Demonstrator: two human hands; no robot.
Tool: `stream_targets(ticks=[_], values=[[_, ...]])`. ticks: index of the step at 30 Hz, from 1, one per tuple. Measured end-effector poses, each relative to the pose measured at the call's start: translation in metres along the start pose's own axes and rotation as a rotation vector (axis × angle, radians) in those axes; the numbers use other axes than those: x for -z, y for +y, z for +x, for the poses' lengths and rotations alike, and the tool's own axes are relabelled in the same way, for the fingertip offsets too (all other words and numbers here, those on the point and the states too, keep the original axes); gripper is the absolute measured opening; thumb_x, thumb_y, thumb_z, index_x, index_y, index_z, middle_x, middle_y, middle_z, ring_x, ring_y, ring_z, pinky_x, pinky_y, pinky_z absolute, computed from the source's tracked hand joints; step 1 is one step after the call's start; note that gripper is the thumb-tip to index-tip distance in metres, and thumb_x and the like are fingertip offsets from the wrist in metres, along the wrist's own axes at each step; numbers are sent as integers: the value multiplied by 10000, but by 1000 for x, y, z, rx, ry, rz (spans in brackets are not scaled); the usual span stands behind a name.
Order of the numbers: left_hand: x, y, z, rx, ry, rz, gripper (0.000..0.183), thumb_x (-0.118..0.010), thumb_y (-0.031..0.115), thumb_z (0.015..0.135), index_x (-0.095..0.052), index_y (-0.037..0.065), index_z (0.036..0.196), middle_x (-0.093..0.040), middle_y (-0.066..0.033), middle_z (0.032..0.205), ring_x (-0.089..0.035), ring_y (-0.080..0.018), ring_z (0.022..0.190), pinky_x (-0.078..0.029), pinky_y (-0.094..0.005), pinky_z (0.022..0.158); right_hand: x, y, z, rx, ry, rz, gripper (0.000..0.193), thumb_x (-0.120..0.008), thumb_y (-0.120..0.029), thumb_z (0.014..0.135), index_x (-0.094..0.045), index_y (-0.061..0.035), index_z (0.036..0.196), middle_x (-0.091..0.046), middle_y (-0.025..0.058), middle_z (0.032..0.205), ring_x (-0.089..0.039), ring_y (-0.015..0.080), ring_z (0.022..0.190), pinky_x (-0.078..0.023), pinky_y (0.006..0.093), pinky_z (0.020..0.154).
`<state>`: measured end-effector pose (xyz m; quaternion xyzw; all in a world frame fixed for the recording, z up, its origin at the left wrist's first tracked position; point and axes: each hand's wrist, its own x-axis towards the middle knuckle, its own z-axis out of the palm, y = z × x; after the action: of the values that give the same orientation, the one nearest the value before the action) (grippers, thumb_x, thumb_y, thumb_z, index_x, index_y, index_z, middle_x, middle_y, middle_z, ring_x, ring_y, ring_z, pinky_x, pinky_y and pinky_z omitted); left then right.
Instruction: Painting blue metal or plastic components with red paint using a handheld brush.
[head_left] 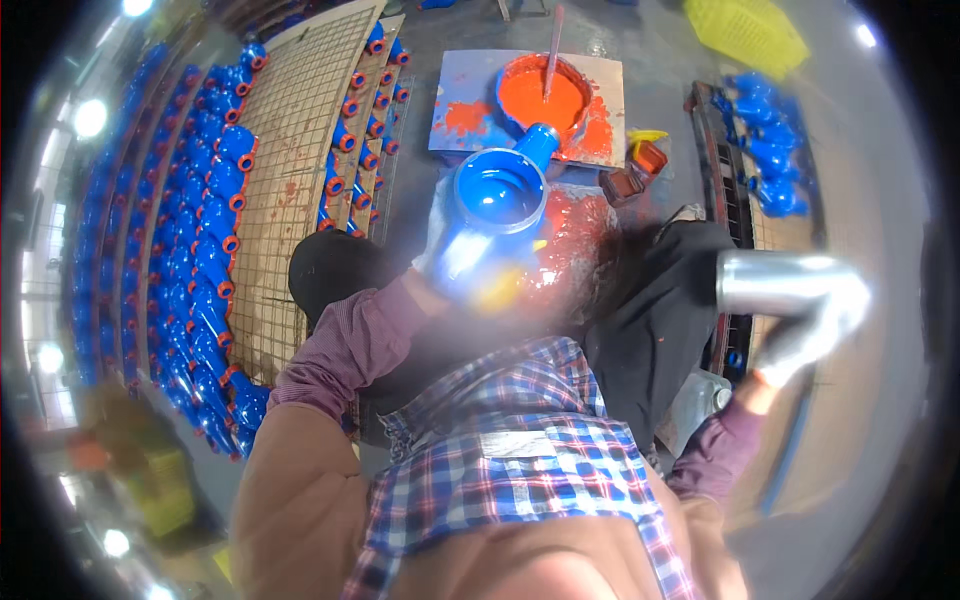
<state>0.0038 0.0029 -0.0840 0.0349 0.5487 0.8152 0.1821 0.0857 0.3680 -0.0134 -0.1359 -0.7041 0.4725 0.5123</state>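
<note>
In front of me, my left hand (432, 285) is closed around a blue pipe fitting (470, 250) with a wide round mouth and a narrower branch. Its fingers are partly hidden by the fitting and blurred near a yellow patch. The narrow branch reaches over the near rim of a bowl of orange paint (545, 95), as seen from above. A pale stick (554, 45) stands in the paint. Out to the right, my gloved right hand (800, 345) grips a shiny silver metal cylinder (775, 283), held from below near its far end.
The bowl stands on a paint-spattered board (465, 75). Below it lies a red-smeared surface (575, 245), with small reddish-brown containers (625, 185) nearby. Racks of blue fittings (205, 250) with orange rims fill the left. More blue fittings (770, 140) and a yellow basket (745, 30) are at right.
</note>
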Motion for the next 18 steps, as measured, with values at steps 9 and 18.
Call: stream_targets(ticks=[9, 18], values=[[6, -3, -6, 210, -249, -728, 634, -376, 533, 954, -506, 16, 1297, -596, -164, 1224, -622, -247, 1071, -532, -405, 905, -92, -75, -82, -284, -1116, 529, 704, -764, -140, 717, -506, -11, 1359, -648, 103, 1054, -620, 158, 956, -493, 293, 873], [18, -15, -1, 287, -54, -642, 731, -247, 619, 950, -464, 58, 1366, -555, -154, 1300, -570, -286, 1168, -476, -426, 999, -128, -70, -89, 314, -1282, 290, 666, -714, -401, 728, -541, -201, 1339, -640, 122, 948, -661, 306, 850, -536, 377, 762]])
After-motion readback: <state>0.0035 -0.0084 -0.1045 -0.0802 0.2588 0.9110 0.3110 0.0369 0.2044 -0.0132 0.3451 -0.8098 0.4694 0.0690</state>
